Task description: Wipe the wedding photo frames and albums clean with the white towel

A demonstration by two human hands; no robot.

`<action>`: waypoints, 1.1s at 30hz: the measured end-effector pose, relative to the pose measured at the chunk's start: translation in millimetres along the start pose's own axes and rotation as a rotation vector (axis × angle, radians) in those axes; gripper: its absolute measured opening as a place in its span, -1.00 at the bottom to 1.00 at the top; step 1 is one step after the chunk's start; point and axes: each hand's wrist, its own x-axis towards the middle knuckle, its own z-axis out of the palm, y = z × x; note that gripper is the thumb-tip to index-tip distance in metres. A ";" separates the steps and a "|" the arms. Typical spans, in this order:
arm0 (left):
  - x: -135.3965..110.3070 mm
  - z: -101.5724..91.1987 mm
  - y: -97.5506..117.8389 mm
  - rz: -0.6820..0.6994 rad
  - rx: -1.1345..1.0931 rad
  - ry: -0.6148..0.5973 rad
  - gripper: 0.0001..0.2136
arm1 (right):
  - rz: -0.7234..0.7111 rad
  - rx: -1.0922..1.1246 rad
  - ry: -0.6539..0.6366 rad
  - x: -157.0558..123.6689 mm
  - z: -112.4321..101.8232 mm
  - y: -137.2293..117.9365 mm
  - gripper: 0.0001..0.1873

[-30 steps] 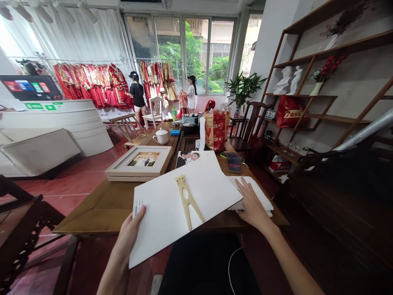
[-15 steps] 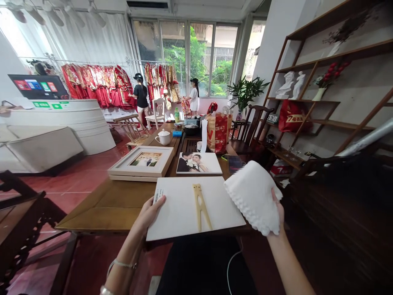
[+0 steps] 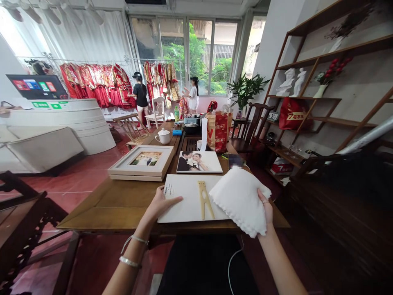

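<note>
My left hand point(image 3: 162, 203) grips the left edge of a flat white picture panel point(image 3: 181, 209), thumb on top. The panel lies low over the table's near edge. A beige, cat-headed piece with two long legs point(image 3: 202, 196) rests on or is fixed to its face; I cannot tell which. My right hand point(image 3: 266, 209) is closed on a white cloth point(image 3: 242, 196) with a scalloped edge, which hangs over the panel's right part and hides it. Just beyond the panel lies a couple's photo print point(image 3: 199, 163). Two stacked white picture frames point(image 3: 166, 162) sit to its left.
On the wooden table point(image 3: 101, 209) stand a lidded white cup point(image 3: 163, 136), a blue box point(image 3: 177, 132), a dark pot point(image 3: 192, 129) and a red-and-brown paper bag point(image 3: 217, 131). A phone point(image 3: 236, 161) lies right of the print. Two people are by the garment racks at the back.
The panel has moved away from me and to the right, lying flatter. My right hand has brought the cloth left, over the panel's right side.
</note>
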 end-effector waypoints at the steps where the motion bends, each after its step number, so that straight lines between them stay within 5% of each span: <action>1: 0.7 0.0 -0.3 0.045 0.086 0.011 -0.23 | -0.005 0.010 0.005 -1.1 0.7 0.0 -0.67; 7: 8.8 4.3 -7.0 0.234 0.413 0.088 -0.34 | 0.023 0.070 0.059 -4.6 2.8 -2.8 -0.67; 14: 11.7 8.0 -11.1 0.352 0.598 0.030 -0.51 | 0.008 0.045 0.071 -4.1 -0.2 -5.2 -0.71; 22: 5.6 11.2 -7.4 0.403 0.563 0.084 -0.64 | -0.082 -0.058 0.052 -4.5 -1.3 -1.9 -0.67; 30: 3.1 8.4 -17.5 0.456 0.768 0.114 -0.48 | -0.104 -0.095 0.040 -2.2 -6.2 -7.1 -0.67; 33: 12.8 6.9 -22.9 0.609 0.714 0.066 -0.44 | -0.322 -0.124 0.110 -0.2 5.6 -24.9 -0.65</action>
